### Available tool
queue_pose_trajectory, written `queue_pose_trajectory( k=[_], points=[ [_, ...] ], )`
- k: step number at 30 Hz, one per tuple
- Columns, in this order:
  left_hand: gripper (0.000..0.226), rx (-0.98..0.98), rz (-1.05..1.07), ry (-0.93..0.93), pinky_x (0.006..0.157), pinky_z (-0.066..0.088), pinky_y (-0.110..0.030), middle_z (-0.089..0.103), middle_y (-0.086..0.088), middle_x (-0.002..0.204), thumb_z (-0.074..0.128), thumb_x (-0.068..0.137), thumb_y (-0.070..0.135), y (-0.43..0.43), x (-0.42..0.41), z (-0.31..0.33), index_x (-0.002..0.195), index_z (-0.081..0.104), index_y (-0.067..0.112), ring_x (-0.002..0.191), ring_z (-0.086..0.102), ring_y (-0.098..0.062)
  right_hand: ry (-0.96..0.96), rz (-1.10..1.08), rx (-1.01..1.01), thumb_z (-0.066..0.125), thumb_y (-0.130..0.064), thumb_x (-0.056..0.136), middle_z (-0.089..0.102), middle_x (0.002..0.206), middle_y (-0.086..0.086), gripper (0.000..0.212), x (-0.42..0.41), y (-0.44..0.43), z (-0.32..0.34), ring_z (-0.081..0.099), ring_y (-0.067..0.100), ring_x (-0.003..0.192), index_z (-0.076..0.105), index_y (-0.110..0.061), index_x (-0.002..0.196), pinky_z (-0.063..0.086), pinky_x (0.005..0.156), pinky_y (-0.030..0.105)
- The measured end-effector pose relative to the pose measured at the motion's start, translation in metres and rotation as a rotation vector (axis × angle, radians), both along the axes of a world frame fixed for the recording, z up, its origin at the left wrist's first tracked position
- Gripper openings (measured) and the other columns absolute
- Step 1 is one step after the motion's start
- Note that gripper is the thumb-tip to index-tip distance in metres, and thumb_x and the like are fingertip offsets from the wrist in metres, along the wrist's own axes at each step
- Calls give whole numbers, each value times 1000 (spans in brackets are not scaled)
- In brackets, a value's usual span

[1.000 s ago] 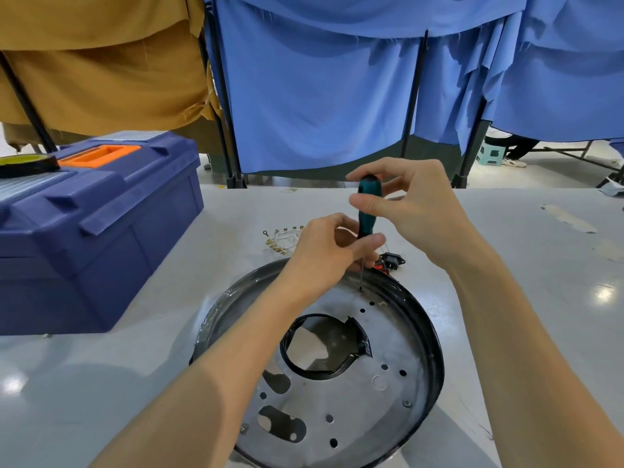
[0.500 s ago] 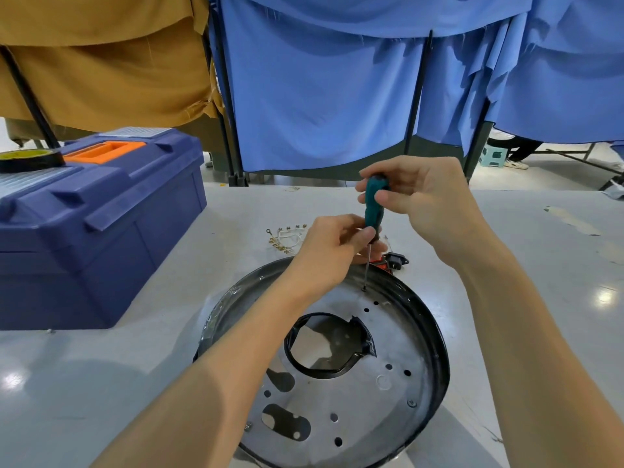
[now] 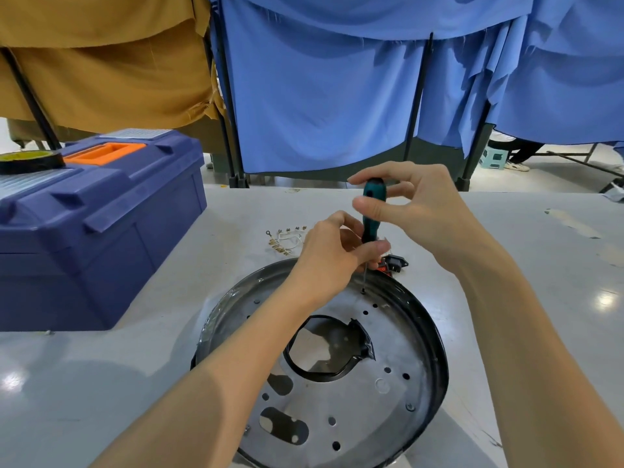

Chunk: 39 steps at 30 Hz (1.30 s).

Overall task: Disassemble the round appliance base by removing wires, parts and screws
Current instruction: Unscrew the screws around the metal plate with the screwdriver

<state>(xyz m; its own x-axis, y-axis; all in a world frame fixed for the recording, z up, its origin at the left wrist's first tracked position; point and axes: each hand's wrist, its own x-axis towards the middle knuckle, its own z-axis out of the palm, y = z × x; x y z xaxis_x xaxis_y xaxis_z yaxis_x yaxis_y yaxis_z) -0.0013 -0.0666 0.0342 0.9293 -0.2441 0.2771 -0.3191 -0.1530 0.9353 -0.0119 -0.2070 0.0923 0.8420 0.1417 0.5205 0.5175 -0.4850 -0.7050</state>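
Note:
The round appliance base (image 3: 418, 349), a grey metal plate with holes inside a black rim, lies on the table in front of me. A teal-handled screwdriver (image 3: 370, 217) stands upright with its tip in a screw (image 3: 363, 291) near the plate's far edge. My right hand (image 3: 415, 211) pinches the top of the handle with thumb and fingers. My left hand (image 3: 334, 255) pinches the lower end of the handle and the shaft. Another screw (image 3: 410, 407) sits at the plate's right side.
A blue toolbox (image 3: 87, 224) with an orange handle stands at the left, a tape roll (image 3: 30, 162) on its lid. Loose wires and terminals (image 3: 285, 239) lie behind the base. A black socket part (image 3: 395, 264) lies by the far rim. Blue curtains hang behind the table.
The screwdriver and both hands stay on the same screw. The right hand's fingers have shifted round the handle top, as in turning it. The base has not moved.

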Motion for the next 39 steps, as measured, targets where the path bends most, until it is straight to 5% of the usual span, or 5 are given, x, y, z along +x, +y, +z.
queue_pose_trajectory(
  k=[7, 13, 19, 34, 39],
  points=[
    [11, 20, -41, 10, 77, 60, -34, 75, -9, 87, 52, 99, 17, 0, 1, 1, 99, 62, 12, 78, 73, -21, 57, 33, 174, 64, 7, 85, 74, 95, 7, 26, 2, -5, 0, 73, 13, 83, 69, -6, 107, 57, 86, 26],
    [27, 22, 37, -12, 81, 58, -45, 74, -8, 78, 72, 84, 31, 0, 0, 1, 92, 56, 11, 75, 72, -25, -1, -49, -11, 76, -26, 81, 68, 94, -11, 24, 3, -1, -2, 61, -2, 84, 73, -30, 104, 48, 75, 7],
    [14, 70, -11, -3, 84, 58, -40, 75, -7, 86, 53, 99, 17, -2, 2, 0, 106, 62, 9, 77, 73, -19, 54, -6, 150, 64, 7, 85, 74, 94, 3, 28, 3, -8, 1, 72, 7, 84, 70, -11, 105, 56, 81, 18],
    [32, 75, 15, -36, 81, 57, -46, 72, -10, 81, 69, 88, 30, -3, -2, -1, 108, 53, 10, 73, 71, -22, 8, 3, 1, 77, -24, 80, 70, 93, -10, 22, 3, -1, -1, 63, -1, 86, 74, -25, 101, 48, 75, 6],
    [14, 87, -43, -40, 81, 59, -39, 74, -6, 86, 49, 100, 21, -2, 1, 0, 111, 56, 15, 78, 72, -18, 64, 8, 140, 65, 6, 84, 73, 92, 4, 28, 5, -6, -1, 72, 11, 79, 69, -11, 107, 56, 71, 16]
  ],
)
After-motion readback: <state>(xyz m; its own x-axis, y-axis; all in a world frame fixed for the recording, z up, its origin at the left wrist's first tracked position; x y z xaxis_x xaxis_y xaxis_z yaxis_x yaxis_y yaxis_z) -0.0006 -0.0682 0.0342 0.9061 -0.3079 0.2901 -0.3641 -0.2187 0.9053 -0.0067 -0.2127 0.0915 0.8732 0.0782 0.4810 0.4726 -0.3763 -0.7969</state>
